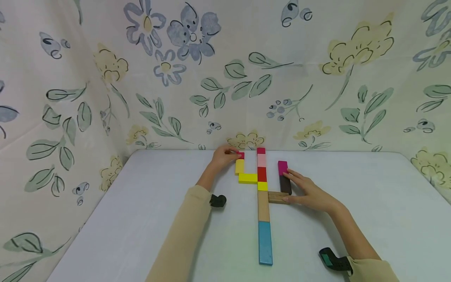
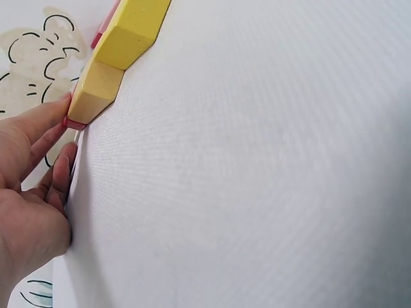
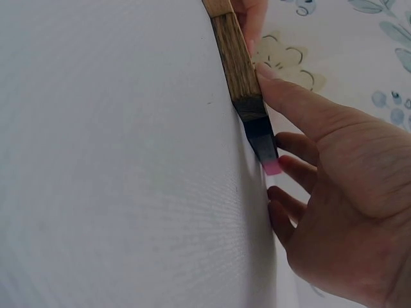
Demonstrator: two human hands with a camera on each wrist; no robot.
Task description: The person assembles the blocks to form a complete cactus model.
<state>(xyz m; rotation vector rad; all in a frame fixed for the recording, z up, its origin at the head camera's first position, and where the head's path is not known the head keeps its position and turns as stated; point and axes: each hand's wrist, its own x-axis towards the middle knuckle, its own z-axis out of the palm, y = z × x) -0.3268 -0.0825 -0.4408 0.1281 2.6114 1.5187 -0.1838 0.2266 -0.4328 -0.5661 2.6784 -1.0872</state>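
Observation:
A red block stands at the far end of a pale yellow block, and my left hand pinches it by thumb and fingertip. My right hand reaches in from the right with its fingers fairly straight. Its thumb touches a brown wooden block, while other fingertips rest along a black block and a magenta block. In the right wrist view, the thumb lies against the brown block. A bright yellow block links the pale yellow one to the central column.
The central column holds a light blue block, a tan block, a small yellow block, a red one, a pink one and another red one at the far edge. A flowered cloth hangs behind the white table.

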